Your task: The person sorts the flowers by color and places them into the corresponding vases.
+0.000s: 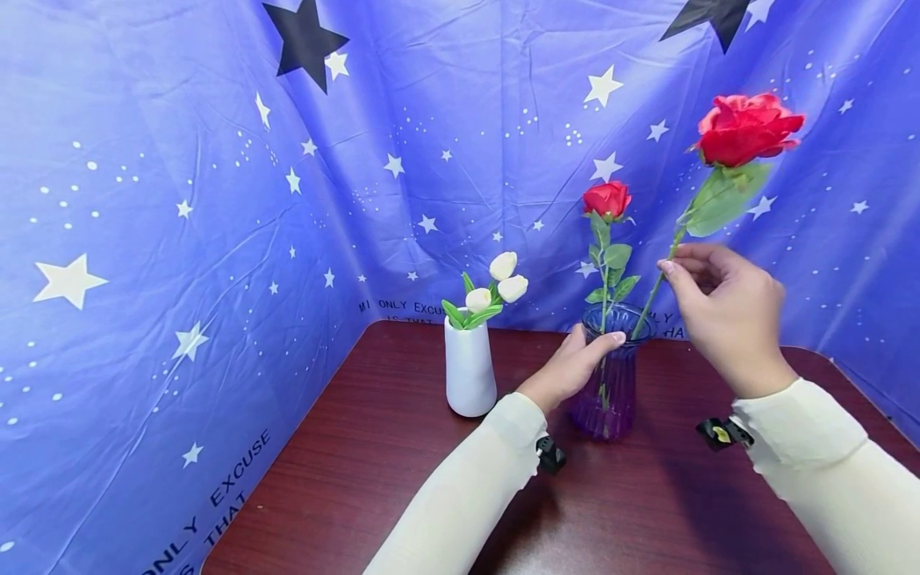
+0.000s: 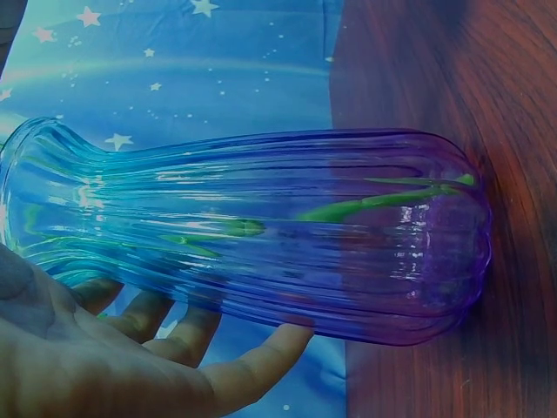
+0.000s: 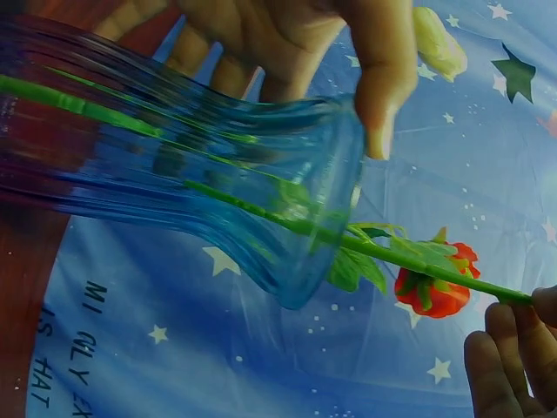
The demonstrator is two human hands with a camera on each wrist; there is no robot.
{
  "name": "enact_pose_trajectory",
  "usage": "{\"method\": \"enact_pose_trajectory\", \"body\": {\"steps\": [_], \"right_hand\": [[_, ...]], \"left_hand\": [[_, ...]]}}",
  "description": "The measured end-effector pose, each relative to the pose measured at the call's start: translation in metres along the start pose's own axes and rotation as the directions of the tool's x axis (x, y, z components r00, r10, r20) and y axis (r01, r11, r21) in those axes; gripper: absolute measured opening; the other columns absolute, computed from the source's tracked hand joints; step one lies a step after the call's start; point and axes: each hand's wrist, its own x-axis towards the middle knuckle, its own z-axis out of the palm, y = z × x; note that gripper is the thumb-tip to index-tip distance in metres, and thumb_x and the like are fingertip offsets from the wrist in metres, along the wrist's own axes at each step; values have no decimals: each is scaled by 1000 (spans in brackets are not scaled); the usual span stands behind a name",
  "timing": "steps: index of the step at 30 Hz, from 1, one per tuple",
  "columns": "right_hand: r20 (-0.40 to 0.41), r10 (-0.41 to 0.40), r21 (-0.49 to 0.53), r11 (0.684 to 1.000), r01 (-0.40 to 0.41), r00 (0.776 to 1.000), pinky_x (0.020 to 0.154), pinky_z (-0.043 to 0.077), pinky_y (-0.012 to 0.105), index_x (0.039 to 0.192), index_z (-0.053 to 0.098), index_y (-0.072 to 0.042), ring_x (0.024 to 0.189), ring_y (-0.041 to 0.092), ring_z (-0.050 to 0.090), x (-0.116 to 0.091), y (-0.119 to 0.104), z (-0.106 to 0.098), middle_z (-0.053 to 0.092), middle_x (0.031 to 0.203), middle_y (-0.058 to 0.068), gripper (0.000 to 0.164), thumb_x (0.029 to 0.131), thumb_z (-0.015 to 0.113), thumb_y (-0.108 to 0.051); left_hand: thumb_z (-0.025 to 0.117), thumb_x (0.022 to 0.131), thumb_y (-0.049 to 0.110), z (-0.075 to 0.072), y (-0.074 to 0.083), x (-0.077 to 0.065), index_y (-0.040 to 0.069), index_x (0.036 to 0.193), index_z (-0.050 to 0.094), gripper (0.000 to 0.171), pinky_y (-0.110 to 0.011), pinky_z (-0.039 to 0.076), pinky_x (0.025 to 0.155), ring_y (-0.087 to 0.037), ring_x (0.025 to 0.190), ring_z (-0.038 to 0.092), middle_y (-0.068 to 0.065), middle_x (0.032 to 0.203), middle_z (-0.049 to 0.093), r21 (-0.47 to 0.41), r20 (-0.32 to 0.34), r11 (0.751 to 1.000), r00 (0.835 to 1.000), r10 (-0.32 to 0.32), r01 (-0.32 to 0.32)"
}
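My right hand (image 1: 733, 311) pinches the green stem of a large red rose (image 1: 750, 132) between thumb and fingertips. Its lower stem (image 3: 383, 252) passes through the mouth of a ribbed glass vase (image 1: 611, 403), blue at the top and purple below. A smaller red rose (image 1: 607, 200) stands in the same vase, leaning a little. Around the vase's left side, my left hand (image 1: 568, 367) holds it, thumb at the rim and fingers (image 2: 261, 366) along the glass. The vase stands upright on the dark red wooden table (image 1: 345, 471).
Left of the glass vase stands a white vase (image 1: 469, 371) with several white tulips (image 1: 479, 300), close to my left forearm. A blue cloth with stars (image 1: 460, 120) hangs behind and beside the table.
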Motion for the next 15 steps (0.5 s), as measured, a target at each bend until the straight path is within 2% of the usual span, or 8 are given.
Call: {"method": "enact_pose_trajectory", "body": {"steps": [3,6,9,11,15], "right_hand": [[11,-13,-16,1000,14,1000,64,38,5,109,80,-12,67,-20,55,-3,2,2,63,82,-33,24,91,79,-28],[30,-19,-31,999,20,999,65,38,5,110,79,-12,68,-21,54,-6,5,5,74,85,-13,25,91,78,-28],[53,-25,-49,998,28,998,65,36,8,111,78,-12,69,-21,52,-8,8,7,78,90,6,26,92,78,-29],[71,-26,-61,998,30,997,65,36,10,112,77,-11,69,-22,50,-11,10,8,79,93,9,27,93,77,-30],[105,-22,-82,996,31,994,66,36,14,112,76,-11,69,-24,47,-15,15,10,79,93,9,28,93,76,-31]], "left_hand": [[58,93,67,0,0,0,10,164,22,97,-41,28,126,-11,155,26,2,169,27,4,2,1000,1000,-11,11],[58,93,67,0,0,0,10,165,20,99,-42,27,126,-12,156,24,1,170,24,1,4,1000,1000,-16,16],[58,93,66,0,0,-1,8,165,19,100,-41,27,126,-12,156,23,1,171,24,-4,2,1000,1000,-12,12],[58,93,66,0,1,0,8,164,19,100,-41,28,126,-12,156,24,0,170,24,-6,-2,1000,1000,-9,9],[58,93,66,0,1,-1,7,165,18,101,-41,28,126,-12,156,23,1,171,23,-3,-2,1000,1000,-17,17]]}}
